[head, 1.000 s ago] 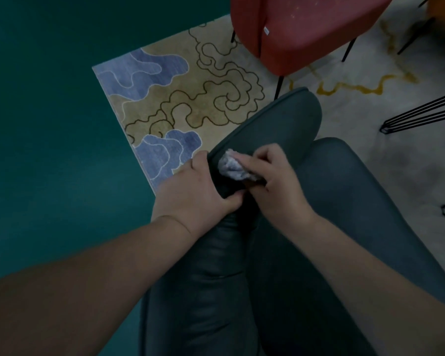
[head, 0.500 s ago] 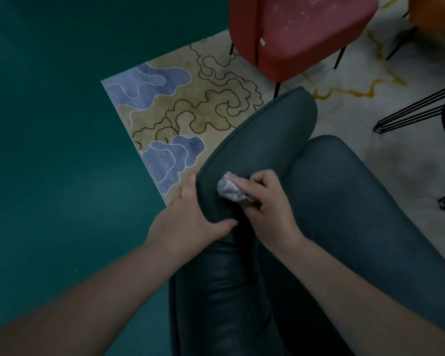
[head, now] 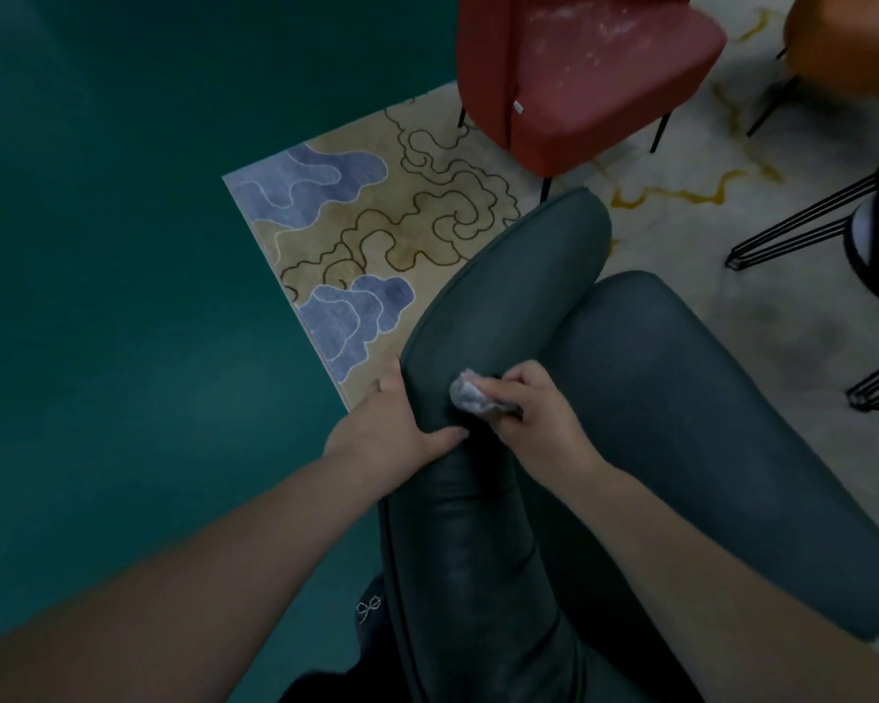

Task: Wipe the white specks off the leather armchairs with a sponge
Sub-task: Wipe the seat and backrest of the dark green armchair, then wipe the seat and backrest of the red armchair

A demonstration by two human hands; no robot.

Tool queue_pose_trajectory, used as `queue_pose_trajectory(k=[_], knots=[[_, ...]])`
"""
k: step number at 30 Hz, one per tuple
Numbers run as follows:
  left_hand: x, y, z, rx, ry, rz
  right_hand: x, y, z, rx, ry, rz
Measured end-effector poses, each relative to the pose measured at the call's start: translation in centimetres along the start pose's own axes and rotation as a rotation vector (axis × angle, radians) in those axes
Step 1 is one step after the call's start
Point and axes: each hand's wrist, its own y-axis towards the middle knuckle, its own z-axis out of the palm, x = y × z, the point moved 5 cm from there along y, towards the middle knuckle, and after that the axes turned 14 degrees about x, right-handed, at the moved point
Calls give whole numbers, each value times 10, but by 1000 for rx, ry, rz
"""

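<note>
We see right hand (head: pixel 539 418) pinching sponge (head: pixel 470 395) against dark armchair (head: pixel 508 307); left hand (head: pixel 397 428) clasps armrest edge, probably steadying; specks indiscernible here.

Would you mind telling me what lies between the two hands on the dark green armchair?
In the head view, only a strip of the dark green armchair leather separates the left hand from the sponge in the right hand.

The right hand (head: pixel 539 423) presses a pale sponge (head: pixel 473 398) onto the dark green armchair (head: pixel 508 307) armrest, the left hand (head: pixel 392 428) gripping just beside it.
</note>
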Motion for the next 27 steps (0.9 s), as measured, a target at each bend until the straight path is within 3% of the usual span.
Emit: queue_pose_trajectory(k=[4, 8, 14, 27], knots=[[-1, -22, -27, 70, 261, 43, 20, -2, -20, 29, -139, 94], [15, -33, -63, 28, 360, 91, 36, 1, -27, -162, -138, 234], [58, -14, -142, -56, 652, 194, 64, 41, -13, -274, -174, 342], [110, 65, -309, -84, 811, 279, 144, 185, 3, -358, -153, 422]])
